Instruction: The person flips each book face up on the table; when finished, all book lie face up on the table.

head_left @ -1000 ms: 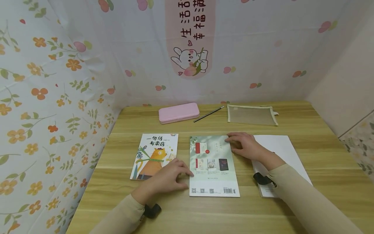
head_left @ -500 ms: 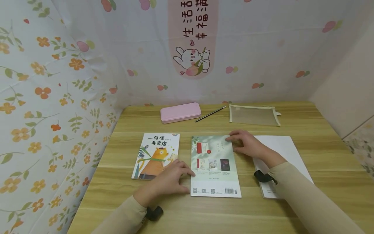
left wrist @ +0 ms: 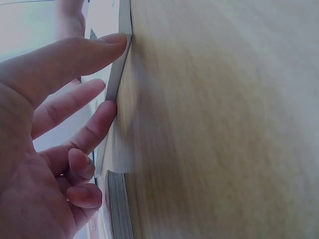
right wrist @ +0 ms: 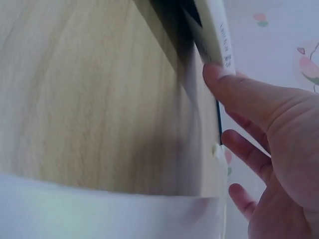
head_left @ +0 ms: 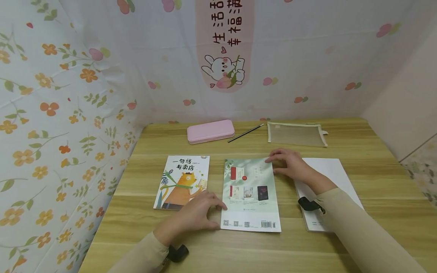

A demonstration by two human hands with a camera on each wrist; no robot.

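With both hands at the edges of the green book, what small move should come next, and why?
Probably lift the green book slightly off the table. The left hand has its fingers against the book's left edge, the right hand touches its far right corner, and the book lies flat between the cat book and the white book.

The green book now lies slightly turned against the cat book: its near left corner sits closer to that book than a second ago, its far right corner further off. The right hand on that far corner has drifted away from the cat book, while the left hand sits a touch nearer the table's front edge
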